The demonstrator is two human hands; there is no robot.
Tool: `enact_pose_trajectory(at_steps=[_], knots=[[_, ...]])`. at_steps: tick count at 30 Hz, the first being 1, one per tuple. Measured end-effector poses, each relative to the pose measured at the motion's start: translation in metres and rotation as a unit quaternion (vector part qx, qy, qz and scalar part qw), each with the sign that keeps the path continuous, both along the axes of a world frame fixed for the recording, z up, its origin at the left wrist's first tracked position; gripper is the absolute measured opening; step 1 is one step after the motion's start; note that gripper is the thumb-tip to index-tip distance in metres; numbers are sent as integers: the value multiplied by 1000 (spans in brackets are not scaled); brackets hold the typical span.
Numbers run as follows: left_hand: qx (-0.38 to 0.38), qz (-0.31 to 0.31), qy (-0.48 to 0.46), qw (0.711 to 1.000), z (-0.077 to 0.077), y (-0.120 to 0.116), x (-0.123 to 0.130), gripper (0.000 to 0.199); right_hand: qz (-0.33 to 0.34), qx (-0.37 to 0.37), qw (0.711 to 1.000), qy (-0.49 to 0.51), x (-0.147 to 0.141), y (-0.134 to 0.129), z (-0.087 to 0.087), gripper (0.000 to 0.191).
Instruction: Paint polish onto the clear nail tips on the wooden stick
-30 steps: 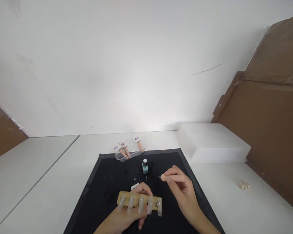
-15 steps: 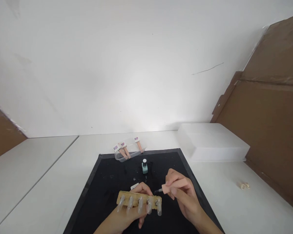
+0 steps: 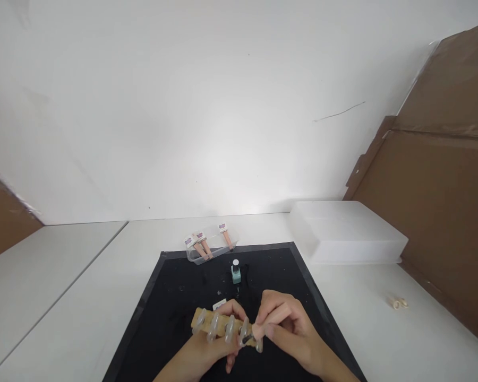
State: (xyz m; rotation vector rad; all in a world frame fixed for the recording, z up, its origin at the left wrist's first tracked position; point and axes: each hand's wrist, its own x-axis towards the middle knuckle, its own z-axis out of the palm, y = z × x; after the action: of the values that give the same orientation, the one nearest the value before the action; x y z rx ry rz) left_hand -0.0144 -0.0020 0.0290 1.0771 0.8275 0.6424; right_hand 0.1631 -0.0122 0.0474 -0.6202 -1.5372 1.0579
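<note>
My left hand [image 3: 219, 345] grips a yellowish wooden strip [image 3: 222, 320] that bears several clear nail tips [image 3: 230, 329] in a row. Between the fingers of my right hand [image 3: 289, 329] is a nail polish brush [image 3: 258, 331] with a peach handle. Its dark bristle end reaches the nail tips near the strip's right end; the exact contact is too small to make out. Just behind my left fingers shows a small white labelled thing [image 3: 219, 304], partly hidden. Farther back on the black mat [image 3: 183, 297] stands a teal bottle [image 3: 236, 275] with a white top.
A clear tray [image 3: 199, 260] at the mat's back edge holds several peach-handled pieces [image 3: 205, 247] with white labels. At the right are a white translucent box [image 3: 350, 233] and small cream rings [image 3: 396, 304]. Brown cardboard [image 3: 434, 212] walls the right side.
My right hand has moved left and slightly down, bringing the brush from beside the strip onto its right-hand nail tips. The strip has tilted slightly in my left hand.
</note>
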Motion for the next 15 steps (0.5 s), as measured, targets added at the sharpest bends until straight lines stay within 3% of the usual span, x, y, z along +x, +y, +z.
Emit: enact_pose_trajectory(at_steps=[8, 15], knots=[[1, -5, -15, 1000, -6, -1, -4, 29, -72, -56, 993, 76, -2, 4, -12, 16], [-8, -3, -13, 1000, -3, 2, -3, 29, -25, -1, 999, 26, 1, 0, -4, 17]])
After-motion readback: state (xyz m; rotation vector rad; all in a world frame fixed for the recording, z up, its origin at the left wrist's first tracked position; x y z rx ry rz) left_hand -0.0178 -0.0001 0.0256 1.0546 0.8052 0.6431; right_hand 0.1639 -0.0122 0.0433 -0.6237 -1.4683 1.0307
